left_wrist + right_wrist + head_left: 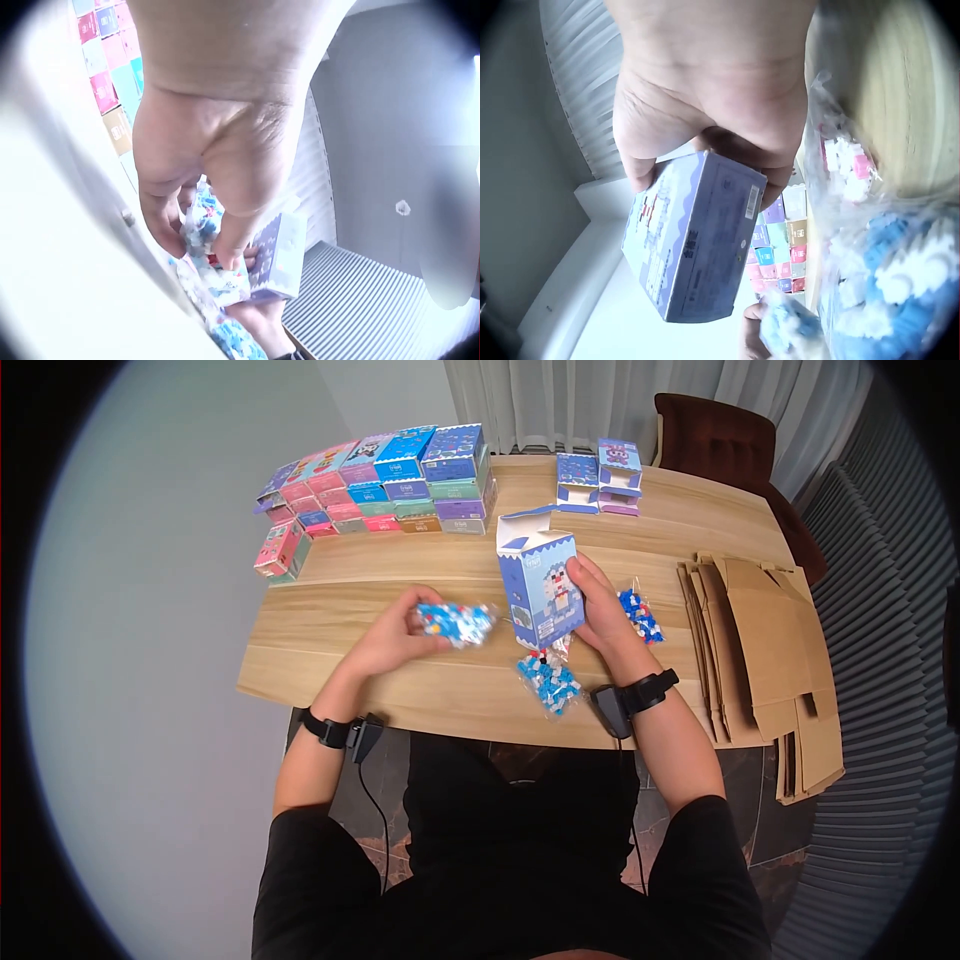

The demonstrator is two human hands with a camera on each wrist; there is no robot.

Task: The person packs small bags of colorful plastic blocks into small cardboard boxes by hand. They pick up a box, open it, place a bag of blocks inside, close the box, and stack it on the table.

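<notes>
My left hand point(392, 638) grips a clear plastic bag of small blue and white building bricks point(458, 624), held left of the box and slightly blurred. In the left wrist view the thumb and fingers pinch this bag point(204, 217). My right hand point(600, 608) holds a blue cardboard box point(545, 588) by its side, its top flaps point(525, 525) standing up. The box bottom point(718, 240) faces the right wrist camera. Below the box lies another bag of blue bricks point(549, 684), and right of the right hand a bag with dark blue bricks point(640, 616).
Stacked colourful boxes point(400, 480) stand at the table's back left, with a pink box point(282, 550) in front. Several opened boxes point(598, 478) sit at the back right. Flattened brown cardboard point(765, 640) lies along the right edge. A brown chair point(715, 435) stands behind the table point(350, 580).
</notes>
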